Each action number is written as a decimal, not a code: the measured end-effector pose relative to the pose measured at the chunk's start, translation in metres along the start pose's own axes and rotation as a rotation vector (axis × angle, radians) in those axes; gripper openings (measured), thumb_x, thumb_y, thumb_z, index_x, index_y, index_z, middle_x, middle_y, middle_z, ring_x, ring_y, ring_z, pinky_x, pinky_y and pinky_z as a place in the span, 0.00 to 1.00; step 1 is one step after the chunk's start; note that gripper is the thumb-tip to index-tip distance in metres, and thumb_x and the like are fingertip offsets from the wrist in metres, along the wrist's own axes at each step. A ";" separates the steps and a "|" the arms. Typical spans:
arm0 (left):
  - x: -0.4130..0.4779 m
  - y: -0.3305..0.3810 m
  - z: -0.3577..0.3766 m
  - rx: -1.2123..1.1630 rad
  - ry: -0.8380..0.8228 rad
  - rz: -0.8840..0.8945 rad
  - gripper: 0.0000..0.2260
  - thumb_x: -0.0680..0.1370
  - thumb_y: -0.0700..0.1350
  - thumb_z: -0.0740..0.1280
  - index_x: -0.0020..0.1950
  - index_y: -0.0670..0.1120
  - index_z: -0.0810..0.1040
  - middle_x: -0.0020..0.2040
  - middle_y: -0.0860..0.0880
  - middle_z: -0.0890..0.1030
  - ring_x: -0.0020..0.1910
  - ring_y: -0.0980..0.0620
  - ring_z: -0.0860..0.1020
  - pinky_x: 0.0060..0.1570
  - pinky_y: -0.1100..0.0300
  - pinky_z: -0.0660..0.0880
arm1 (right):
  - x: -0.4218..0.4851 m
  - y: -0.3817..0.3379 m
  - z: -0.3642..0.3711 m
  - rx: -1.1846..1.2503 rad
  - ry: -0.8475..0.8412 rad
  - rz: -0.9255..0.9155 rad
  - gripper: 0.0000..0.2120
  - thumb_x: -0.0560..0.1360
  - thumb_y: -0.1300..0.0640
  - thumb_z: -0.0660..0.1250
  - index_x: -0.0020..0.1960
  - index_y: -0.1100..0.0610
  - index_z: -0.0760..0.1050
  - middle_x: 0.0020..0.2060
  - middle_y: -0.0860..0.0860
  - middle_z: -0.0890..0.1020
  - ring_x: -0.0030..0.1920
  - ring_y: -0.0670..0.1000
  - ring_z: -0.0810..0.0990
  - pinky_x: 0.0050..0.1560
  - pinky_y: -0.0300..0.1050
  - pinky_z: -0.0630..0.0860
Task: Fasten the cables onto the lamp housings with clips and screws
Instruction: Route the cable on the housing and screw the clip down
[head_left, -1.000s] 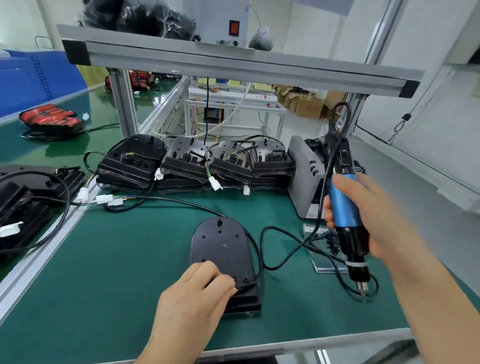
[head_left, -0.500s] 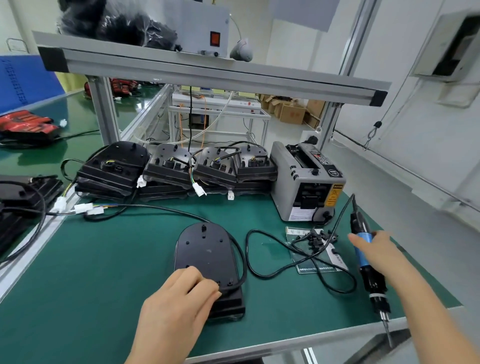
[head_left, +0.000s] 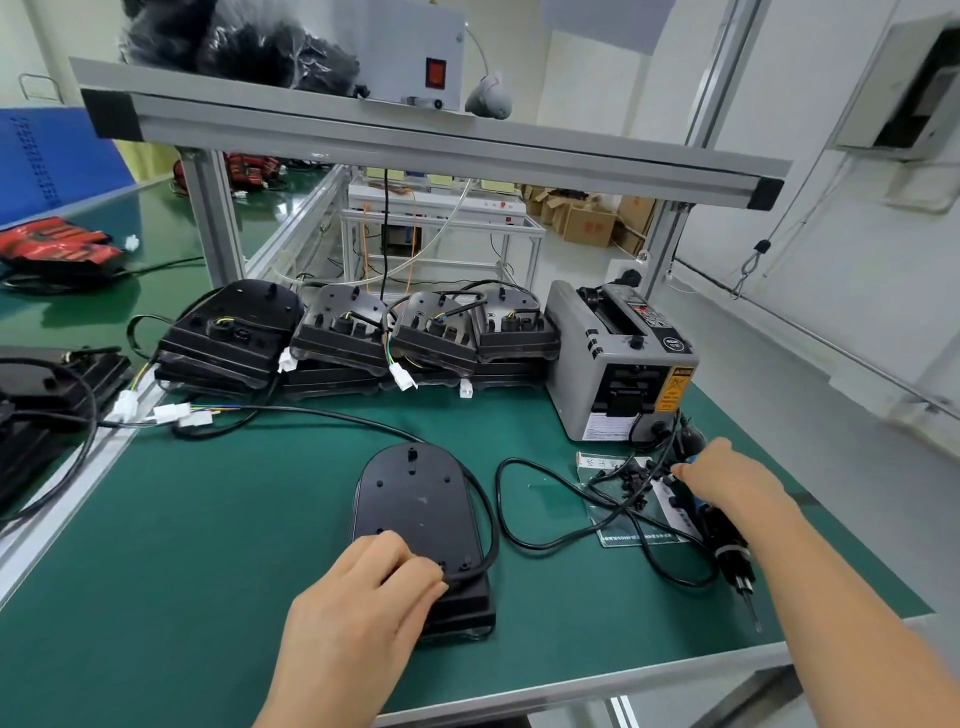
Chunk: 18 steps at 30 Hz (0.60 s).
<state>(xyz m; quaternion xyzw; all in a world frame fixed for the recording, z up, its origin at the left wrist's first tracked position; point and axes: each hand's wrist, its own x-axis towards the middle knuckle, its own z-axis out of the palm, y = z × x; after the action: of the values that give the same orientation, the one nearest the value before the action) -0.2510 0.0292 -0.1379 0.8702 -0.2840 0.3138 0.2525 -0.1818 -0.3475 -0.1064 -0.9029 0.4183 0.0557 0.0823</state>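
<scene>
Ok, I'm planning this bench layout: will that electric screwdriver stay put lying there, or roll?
Probably apt to roll: the electric screwdriver has a round barrel and lies flat on the smooth green mat, near the front edge. Its cord looks floppy, loosely looped, so it likely offers little restraint.

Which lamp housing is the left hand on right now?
The left hand rests on the lone housing in front; the other housings sit stacked along the back.

On my green bench (head_left: 208, 545) lie one lamp housing (head_left: 415, 499) before me, stacked housings (head_left: 431, 332) along the back, and a tape dispenser (head_left: 618, 364) and screwdriver (head_left: 727, 545) on the right.
</scene>
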 end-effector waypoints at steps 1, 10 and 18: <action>0.000 0.000 0.000 0.000 -0.001 0.001 0.10 0.76 0.51 0.62 0.38 0.53 0.79 0.36 0.56 0.74 0.37 0.58 0.71 0.21 0.62 0.69 | 0.000 -0.001 0.001 -0.041 0.009 -0.014 0.26 0.78 0.43 0.60 0.67 0.60 0.61 0.56 0.58 0.77 0.50 0.59 0.75 0.44 0.48 0.70; 0.000 -0.001 0.001 0.005 0.010 0.012 0.10 0.76 0.50 0.62 0.37 0.51 0.79 0.35 0.55 0.74 0.36 0.56 0.73 0.22 0.61 0.70 | -0.003 -0.002 0.004 -0.294 0.096 -0.099 0.26 0.75 0.35 0.58 0.63 0.54 0.66 0.49 0.52 0.77 0.49 0.55 0.76 0.42 0.45 0.69; 0.000 -0.001 0.001 0.000 0.001 0.009 0.10 0.76 0.51 0.62 0.37 0.52 0.79 0.36 0.56 0.74 0.36 0.56 0.73 0.21 0.61 0.70 | -0.012 0.013 0.003 -0.263 0.066 -0.109 0.32 0.75 0.32 0.56 0.68 0.53 0.60 0.48 0.52 0.77 0.43 0.54 0.75 0.35 0.43 0.67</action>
<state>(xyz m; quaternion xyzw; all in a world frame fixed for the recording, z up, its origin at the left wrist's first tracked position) -0.2501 0.0296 -0.1391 0.8687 -0.2879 0.3153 0.2510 -0.1995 -0.3468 -0.1086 -0.9286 0.3602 0.0758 -0.0476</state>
